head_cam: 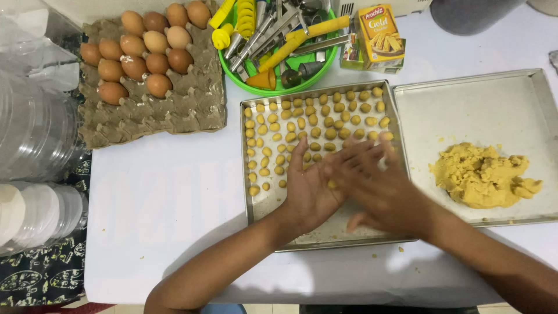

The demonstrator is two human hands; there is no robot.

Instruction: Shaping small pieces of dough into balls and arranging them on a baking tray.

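1. Dough, a small yellow piece (pixel 331 184), sits between the two palms, only its edge showing at the seam where the hands meet above the baking tray (pixel 264 218).
2. Left hand (pixel 309 189) lies palm up with its fingers stretched out flat and pointing away from the person, toward the rows of balls.
3. Right hand (pixel 376 185) lies palm down across the left one, fingers straight and slightly blurred, pressed flat against the left palm with the piece caught between them.
4. Both hands hover over the middle of the baking tray, a shallow square metal pan on the white table (pixel 163 203).
5. Small dough balls (pixel 325 119) fill the far part of that tray in rough rows, and a looser column runs down its left side; the near strip of the tray is bare metal with crumbs.
6. Just to the right, touching the first tray's edge, stands a second metal tray (pixel 482 99) that holds a rough lump of yellow dough (pixel 482 174) near its front right part.
7. Beyond the trays, a green bowl (pixel 279 87) holds metal and yellow-handled kitchen tools, and a small yellow box (pixel 379 36) stands just beside it.
8. At the far left of the table lies a grey cardboard egg tray (pixel 174 110) with brown eggs (pixel 145 52) filling its far corner.
9. Stacks of clear plastic tubs (pixel 29 128) and lids (pixel 35 215) sit off the table's left edge.
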